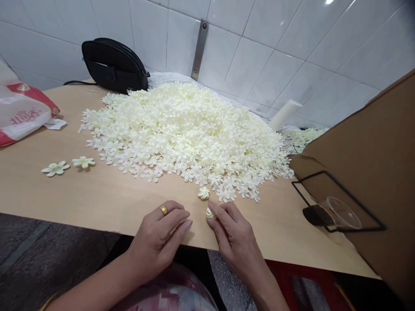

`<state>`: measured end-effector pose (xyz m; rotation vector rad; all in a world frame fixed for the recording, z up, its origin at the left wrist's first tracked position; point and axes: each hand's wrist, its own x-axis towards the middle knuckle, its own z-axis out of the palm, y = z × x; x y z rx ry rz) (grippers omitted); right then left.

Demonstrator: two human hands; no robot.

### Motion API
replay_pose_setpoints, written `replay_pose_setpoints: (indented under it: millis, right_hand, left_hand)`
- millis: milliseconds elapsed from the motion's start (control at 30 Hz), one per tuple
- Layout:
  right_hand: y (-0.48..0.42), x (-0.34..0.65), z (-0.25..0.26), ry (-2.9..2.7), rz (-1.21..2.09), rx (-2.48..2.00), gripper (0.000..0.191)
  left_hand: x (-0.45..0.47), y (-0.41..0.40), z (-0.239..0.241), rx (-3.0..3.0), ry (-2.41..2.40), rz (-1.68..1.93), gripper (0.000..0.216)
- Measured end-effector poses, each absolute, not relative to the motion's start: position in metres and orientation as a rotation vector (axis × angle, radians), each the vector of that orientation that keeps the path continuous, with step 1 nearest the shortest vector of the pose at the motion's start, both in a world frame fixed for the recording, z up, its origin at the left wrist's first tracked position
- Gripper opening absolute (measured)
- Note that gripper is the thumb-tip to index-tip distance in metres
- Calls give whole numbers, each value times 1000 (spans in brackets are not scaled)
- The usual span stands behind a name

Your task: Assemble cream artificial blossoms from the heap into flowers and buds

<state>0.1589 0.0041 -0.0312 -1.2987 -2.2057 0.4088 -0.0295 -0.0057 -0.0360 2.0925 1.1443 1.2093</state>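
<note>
Two bare hands work over one light tan, flat-topped desk [116, 196]. The right hand [232, 229] has its grip clamped on one small, pale cream bud of gathered petals [209, 213], held between thumb and fingers above the desk's near edge. The left hand [162, 233], wearing one gold band ring [164, 210], is apart from that bud; its thumb and fingertips lie close together, and I cannot tell whether its grip holds anything. One similar rounded cream-white blossom [203, 193] lies just beyond the right hand. Two loose pale yellow-green, open-petalled flowers, one on the left [55, 168] and its neighbour [83, 162], lie side by side toward the left. Behind spreads one large heap of creamy white flowers [188, 129], too many to count. One black rounded bag [113, 65] stands at the heap's back left, and one white cylindrical roll [285, 114] at its back right.
</note>
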Motion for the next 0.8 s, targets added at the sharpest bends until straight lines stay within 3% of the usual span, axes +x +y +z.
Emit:
replay_pose_setpoints:
  millis: [400, 800]
  right_hand:
    - [3, 154, -34, -2118, 316, -1285, 14]
    - [19, 145, -24, -2061, 120, -1335, 25]
  left_hand:
    - [-30, -7, -38, 2141, 1131, 1197, 15]
    - [-29, -7, -38, 2143, 1127, 1198, 14]
